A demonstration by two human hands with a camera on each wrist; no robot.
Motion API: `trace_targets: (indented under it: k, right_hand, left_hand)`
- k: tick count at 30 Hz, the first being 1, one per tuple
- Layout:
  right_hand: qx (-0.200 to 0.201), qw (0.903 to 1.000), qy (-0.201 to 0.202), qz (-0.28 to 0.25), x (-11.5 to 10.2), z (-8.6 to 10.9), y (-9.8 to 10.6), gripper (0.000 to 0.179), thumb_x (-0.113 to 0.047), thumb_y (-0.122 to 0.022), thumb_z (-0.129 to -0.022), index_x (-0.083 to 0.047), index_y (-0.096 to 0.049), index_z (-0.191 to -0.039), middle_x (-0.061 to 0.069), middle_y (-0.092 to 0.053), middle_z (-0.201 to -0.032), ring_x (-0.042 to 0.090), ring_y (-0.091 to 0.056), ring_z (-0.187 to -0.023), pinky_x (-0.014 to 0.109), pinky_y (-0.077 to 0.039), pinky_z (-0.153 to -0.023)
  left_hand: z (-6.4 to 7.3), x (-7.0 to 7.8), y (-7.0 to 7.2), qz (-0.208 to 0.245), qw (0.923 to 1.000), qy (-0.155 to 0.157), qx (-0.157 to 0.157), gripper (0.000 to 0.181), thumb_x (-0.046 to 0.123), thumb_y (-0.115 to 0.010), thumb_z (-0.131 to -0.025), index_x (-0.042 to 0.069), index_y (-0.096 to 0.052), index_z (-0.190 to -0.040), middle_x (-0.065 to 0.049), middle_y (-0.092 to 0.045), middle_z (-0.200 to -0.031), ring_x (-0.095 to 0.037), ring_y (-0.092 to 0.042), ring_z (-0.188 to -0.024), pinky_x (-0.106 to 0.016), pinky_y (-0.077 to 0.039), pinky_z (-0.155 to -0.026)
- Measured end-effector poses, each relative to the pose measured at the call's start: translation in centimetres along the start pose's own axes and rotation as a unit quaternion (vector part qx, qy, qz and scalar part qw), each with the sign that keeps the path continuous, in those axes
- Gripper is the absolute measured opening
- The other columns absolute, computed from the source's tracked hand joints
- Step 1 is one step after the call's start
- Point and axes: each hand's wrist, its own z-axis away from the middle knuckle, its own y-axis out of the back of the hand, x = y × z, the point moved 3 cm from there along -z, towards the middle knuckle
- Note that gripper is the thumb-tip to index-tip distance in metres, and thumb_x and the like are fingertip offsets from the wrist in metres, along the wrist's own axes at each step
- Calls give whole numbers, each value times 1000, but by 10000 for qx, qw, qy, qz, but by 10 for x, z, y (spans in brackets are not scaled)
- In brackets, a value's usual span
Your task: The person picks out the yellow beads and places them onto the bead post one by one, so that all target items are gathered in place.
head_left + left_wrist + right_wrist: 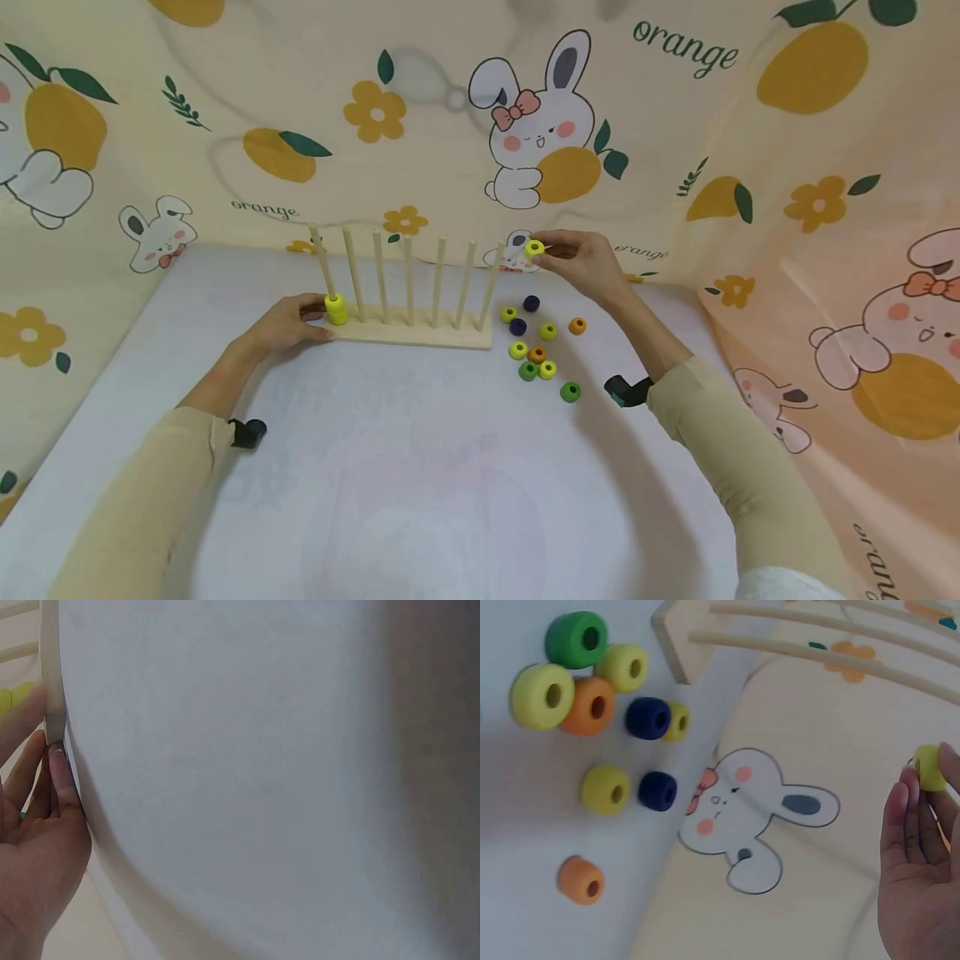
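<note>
My right hand point(587, 260) pinches a yellow bead point(534, 249) between thumb and fingertips, raised to the right of the wooden peg rack point(412, 335). The bead's hole shows in the head view; in the right wrist view the yellow bead point(929, 768) sits at the fingertips. My left hand point(288, 323) grips the left end of the rack's base, its thumb at the front edge. Stacked yellow beads point(337, 310) sit low on the leftmost peg; the other pegs are bare. In the left wrist view, fingers point(64, 776) touch the base's end.
Right of the rack lie several loose beads: yellow point(548, 332), dark blue point(532, 303), orange point(577, 326) and green point(570, 392). Behind the white table point(420, 467) hangs a cloth point(420, 175) printed with rabbits and oranges. Each wrist wears a small black camera.
</note>
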Motion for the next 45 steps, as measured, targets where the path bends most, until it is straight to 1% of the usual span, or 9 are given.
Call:
trace_targets:
  k: [8,11,15,17,22,28,31,37,45]
  right_hand:
    - [-71,9987,425,289,-20,-13,-3,34,-22,-75,-90,-11,-72,-122,6,-71,-110,18,-64,-91,22,-55,-81]
    - [-67,9981,522,313,-27,-17,-2,34,-20,-75,-90,-10,-71,-123,6,-72,-110,19,-64,-91,21,-55,-80]
    - [-80,9986,489,204,-33,-20,-3,35,-19,-76,-90,-9,-71,-123,8,-71,-109,21,-64,-91,20,-56,-79]
    - [-79,9988,456,180,-35,-21,-4,34,-19,-76,-89,-10,-72,-122,8,-71,-107,21,-64,-90,20,-56,-78]
    - [-88,9988,450,183,-43,-28,-8,34,-20,-75,-90,-10,-72,-122,7,-72,-108,19,-65,-89,21,-56,-77]
    - [-170,9985,479,223,-55,-38,-13,34,-21,-75,-90,-10,-71,-122,7,-72,-111,17,-67,-93,22,-57,-83]
    - [-248,9981,527,189,-60,-42,-16,33,-21,-75,-90,-9,-71,-121,8,-72,-110,18,-68,-94,23,-57,-84]
    - [-332,9972,650,164,-65,-47,-23,31,-22,-76,-90,-10,-73,-117,5,-73,-106,16,-68,-89,24,-58,-80]
    - [-508,9953,799,189,-77,-53,-31,31,-25,-75,-90,-13,-73,-118,1,-73,-106,14,-69,-91,26,-58,-83]
  left_hand:
    - [0,-2,-1,11,9999,99,28,78,8,-77,-86,-11,-33,-148,-31,-39,-148,-44,-39,-137,-49,-32,-116]
    - [-1,-2,-2,49,10000,29,42,78,7,-77,-86,-11,-33,-147,-31,-40,-148,-45,-39,-136,-50,-33,-116]
    - [-4,-3,-3,64,10000,-38,12,77,6,-77,-86,-12,-33,-147,-32,-40,-147,-45,-40,-136,-50,-33,-116]
    - [-4,-4,-4,36,10000,-20,-51,78,7,-78,-86,-13,-33,-147,-32,-40,-147,-45,-40,-136,-50,-33,-116]
    - [-4,-3,-3,-40,10000,7,-35,78,7,-78,-85,-12,-34,-146,-31,-41,-147,-43,-40,-136,-48,-34,-116]
    - [-3,-3,-1,-57,10000,17,-13,78,7,-78,-85,-12,-34,-147,-31,-40,-147,-44,-41,-136,-49,-33,-116]
    - [-2,-3,-1,-70,10000,29,-7,78,7,-78,-85,-12,-34,-147,-31,-40,-147,-43,-41,-136,-49,-34,-116]
    - [-2,-2,0,-96,9999,-27,32,77,5,-77,-86,-13,-34,-147,-32,-40,-147,-44,-41,-136,-49,-34,-116]
    - [-4,-3,1,-145,9999,-28,72,77,5,-78,-85,-12,-35,-146,-31,-42,-146,-43,-43,-135,-48,-35,-115]
